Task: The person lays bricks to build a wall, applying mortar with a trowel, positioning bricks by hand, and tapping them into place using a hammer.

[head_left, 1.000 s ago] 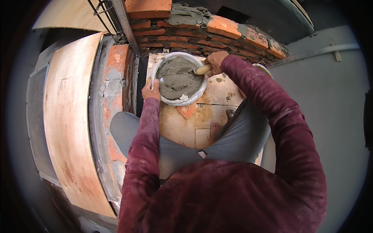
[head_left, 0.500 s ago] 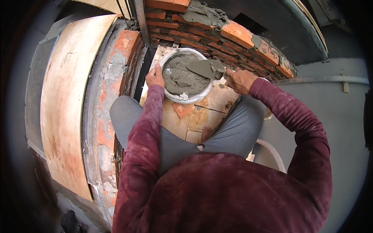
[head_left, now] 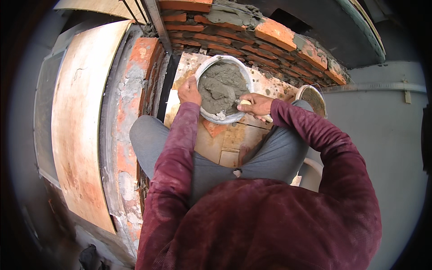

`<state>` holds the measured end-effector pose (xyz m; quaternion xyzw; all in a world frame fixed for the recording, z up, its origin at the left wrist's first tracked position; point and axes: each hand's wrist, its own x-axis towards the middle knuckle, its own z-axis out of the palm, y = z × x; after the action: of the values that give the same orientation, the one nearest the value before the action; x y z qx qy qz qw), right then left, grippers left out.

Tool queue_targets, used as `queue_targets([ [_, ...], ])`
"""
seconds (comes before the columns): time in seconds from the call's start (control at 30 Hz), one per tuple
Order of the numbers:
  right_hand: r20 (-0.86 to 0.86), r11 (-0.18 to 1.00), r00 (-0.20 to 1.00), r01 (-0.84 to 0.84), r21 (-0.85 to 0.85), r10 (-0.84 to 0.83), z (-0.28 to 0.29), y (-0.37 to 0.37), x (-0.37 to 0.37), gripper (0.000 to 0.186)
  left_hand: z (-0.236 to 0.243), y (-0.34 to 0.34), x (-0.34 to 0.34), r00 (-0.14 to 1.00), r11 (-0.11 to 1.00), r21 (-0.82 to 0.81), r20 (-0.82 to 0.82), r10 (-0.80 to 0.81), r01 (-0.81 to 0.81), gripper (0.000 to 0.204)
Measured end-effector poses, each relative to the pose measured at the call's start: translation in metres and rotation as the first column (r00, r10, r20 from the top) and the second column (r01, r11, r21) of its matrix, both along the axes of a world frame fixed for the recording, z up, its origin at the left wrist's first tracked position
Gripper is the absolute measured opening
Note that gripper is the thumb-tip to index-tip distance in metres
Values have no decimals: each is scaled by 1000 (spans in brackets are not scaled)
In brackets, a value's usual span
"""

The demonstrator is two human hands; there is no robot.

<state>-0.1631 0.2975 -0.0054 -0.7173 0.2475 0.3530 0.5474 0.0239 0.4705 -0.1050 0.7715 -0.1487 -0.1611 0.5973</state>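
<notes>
A round white bucket (head_left: 249, 72) stands in front of me, filled with grey wet mortar (head_left: 220, 85). My left hand (head_left: 189, 91) is closed on the bucket's left rim. My right hand (head_left: 256, 106) is wrapped round the pale handle of a trowel (head_left: 245, 102) at the bucket's right side. The trowel's blade cannot be seen; it seems sunk in the mortar or hidden by it. The bucket leans slightly toward me on a mortar-spattered board (head_left: 180, 65) between my knees.
Beyond the bucket rises a curved-looking brick wall (head_left: 274, 33) with fresh mortar on top and a string along it. A second bucket (head_left: 312, 100) stands by my right knee. To my left are a brick ledge (head_left: 128, 112) and a plywood sheet (head_left: 83, 121). A brick piece (head_left: 214, 128) lies before the bucket.
My right hand has come left and down, and the trowel blade, visible above the mortar before, is now out of sight. My left hand still grips the rim. The second bucket shows more.
</notes>
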Motion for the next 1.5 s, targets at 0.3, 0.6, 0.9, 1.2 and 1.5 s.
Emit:
queue_targets([
  [0.3, 121, 995, 990, 63, 73, -72, 26, -35, -27, 44, -33, 14, 36, 982, 977, 120, -50, 181, -174, 76],
  [0.6, 206, 996, 978, 0, 90, -19, 86, -93, -57, 36, 28, 10, 45, 906, 885, 209, 174, 386, -417, 79],
  [0.9, 364, 975, 907, 220, 20, -212, 217, -184, -45, 27, 127, -175, -57, 394, 576, -543, -840, -374, -611, 100],
  [1.2, 231, 186, 859, 162, -969, 457, 135, -222, 24, 25, 115, -288, -52, 278, 538, -513, -844, -459, -669, 105],
  [1.5, 379, 247, 818, 296, -923, 432, 185, -215, -19, 26, 110, -280, -43, 321, 561, -584, -804, -501, -587, 103],
])
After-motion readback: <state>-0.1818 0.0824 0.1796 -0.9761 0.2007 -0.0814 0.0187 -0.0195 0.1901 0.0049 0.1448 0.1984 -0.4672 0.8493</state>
